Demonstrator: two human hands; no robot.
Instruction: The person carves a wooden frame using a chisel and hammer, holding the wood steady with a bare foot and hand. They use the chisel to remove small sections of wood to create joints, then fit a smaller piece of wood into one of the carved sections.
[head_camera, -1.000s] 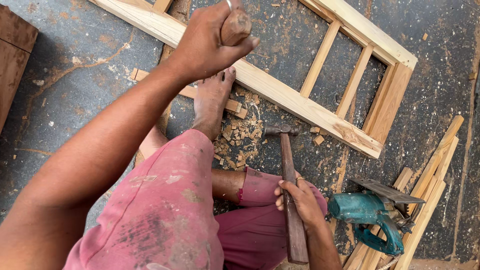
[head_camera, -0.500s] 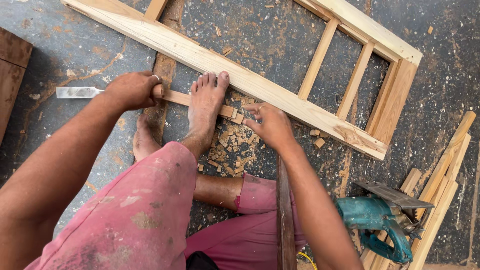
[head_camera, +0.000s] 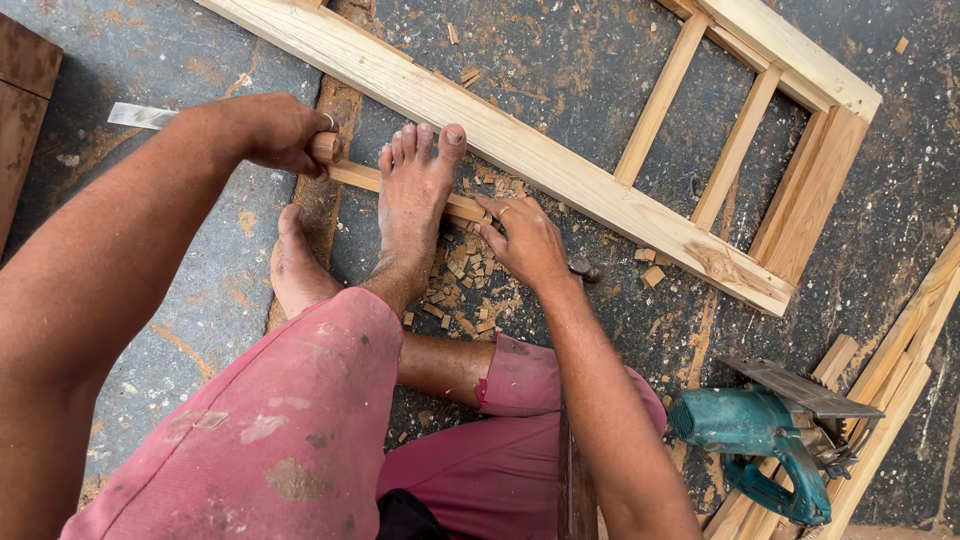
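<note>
The left hand (head_camera: 275, 130) was closed around the wooden handle of a chisel (head_camera: 150, 117), whose flat steel blade stuck out past the knuckles toward the left, lying low over the grey floor (head_camera: 160, 300). The round butt of the handle showed at the thumb side, just beside the end of a thin wood strip (head_camera: 400, 190). That strip ran rightward from the hand, under the toes of the bare foot (head_camera: 415, 200), and on to the right hand (head_camera: 525, 240).

The right hand lay loosely open, palm down, fingers spread and resting on the strip's right end and on the wood chips (head_camera: 465, 285) scattered there. It gripped nothing. The dark head of a hammer (head_camera: 583, 268) peeked out just beside its wrist, and a long dark wooden shaft ran down behind the forearm to the bottom edge; whether the hand touched the hammer could not be told.

A pale wooden frame (head_camera: 560, 165) with crossbars lay diagonally on the floor just beyond the toes and both hands. A second foot rested to the left of the first. A teal circular saw (head_camera: 760, 430) sat at lower right on some wooden slats (head_camera: 900, 370), well apart from either hand.
</note>
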